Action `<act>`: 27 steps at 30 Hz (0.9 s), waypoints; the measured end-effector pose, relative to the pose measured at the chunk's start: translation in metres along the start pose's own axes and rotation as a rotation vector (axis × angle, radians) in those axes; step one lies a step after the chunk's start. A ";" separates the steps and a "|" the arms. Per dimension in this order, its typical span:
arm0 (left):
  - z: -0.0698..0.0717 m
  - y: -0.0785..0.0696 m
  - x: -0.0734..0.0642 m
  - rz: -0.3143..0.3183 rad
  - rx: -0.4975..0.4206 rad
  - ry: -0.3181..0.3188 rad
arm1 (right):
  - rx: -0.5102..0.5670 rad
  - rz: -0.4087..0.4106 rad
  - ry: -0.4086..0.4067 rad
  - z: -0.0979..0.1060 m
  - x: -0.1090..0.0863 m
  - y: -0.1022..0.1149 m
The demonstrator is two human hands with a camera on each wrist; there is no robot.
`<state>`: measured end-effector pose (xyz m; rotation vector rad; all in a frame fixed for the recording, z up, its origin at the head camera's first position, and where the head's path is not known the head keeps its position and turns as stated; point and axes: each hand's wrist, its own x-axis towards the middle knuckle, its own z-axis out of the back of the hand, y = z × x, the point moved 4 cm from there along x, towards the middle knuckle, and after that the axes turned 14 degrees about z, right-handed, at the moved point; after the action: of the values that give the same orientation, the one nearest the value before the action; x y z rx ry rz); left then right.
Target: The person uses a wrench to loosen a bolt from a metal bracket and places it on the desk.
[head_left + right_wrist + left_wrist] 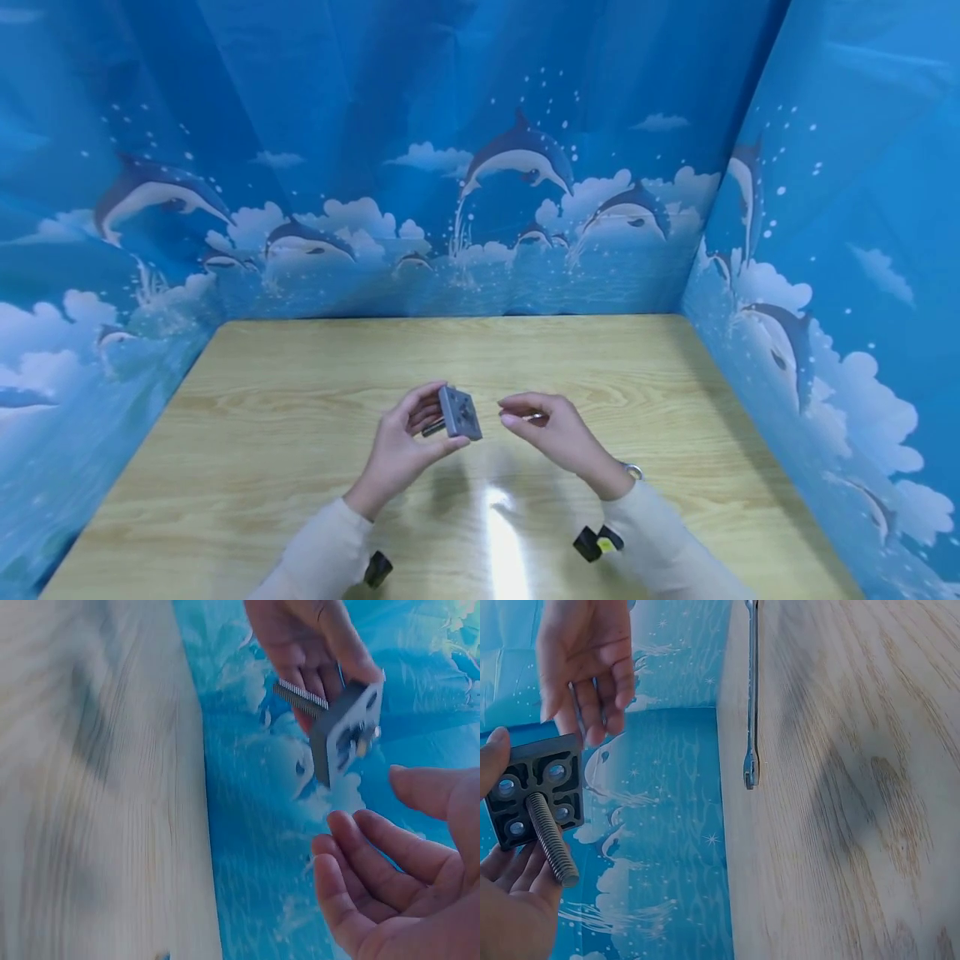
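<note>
Centrally: one flat grey square plate (461,413), with round holes near its corners and a ridged metal threaded rod (551,838) standing out from one face; held above the desk, edges pinched between thumb and fingers of the left hand (408,437), whose grip is narrow and filled by it. Long axis: the rod, pointing back toward the left palm, so that the opposite face is turned to the right hand (555,433). On that face, one small metallic fitting (366,741), too blurred to identify. Nearer hand: the left, in contact; the right, just beside and apart from the plate, which lies to its left; its grip is loose, fingers softly bent, holding nothing. Containers: none seen. Further out: one slim silver metal wrench (751,735), lying on the desk near the edge beside the curtain. Worn items: two pale long sleeves (318,558); one silvery band (633,472) at the right wrist; small black blocks (378,569) below both forearms. Support: one pale wood-grain desk (300,483). Surround: one blue curtain (337,100), printed with dolphins and clouds.
</note>
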<state>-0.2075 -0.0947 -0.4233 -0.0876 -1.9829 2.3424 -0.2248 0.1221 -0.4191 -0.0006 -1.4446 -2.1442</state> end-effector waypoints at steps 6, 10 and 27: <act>-0.007 -0.004 -0.003 -0.130 0.090 -0.003 | 0.086 -0.052 -0.018 -0.015 0.007 0.006; -0.012 -0.007 -0.005 -0.193 0.146 -0.019 | 0.111 -0.058 -0.046 -0.020 0.009 0.010; -0.014 -0.003 -0.008 -0.294 0.180 0.027 | 0.111 -0.028 -0.108 -0.025 0.008 0.013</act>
<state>-0.1983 -0.0809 -0.4224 0.1697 -1.6344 2.2981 -0.2187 0.0936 -0.4159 -0.0567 -1.6327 -2.1118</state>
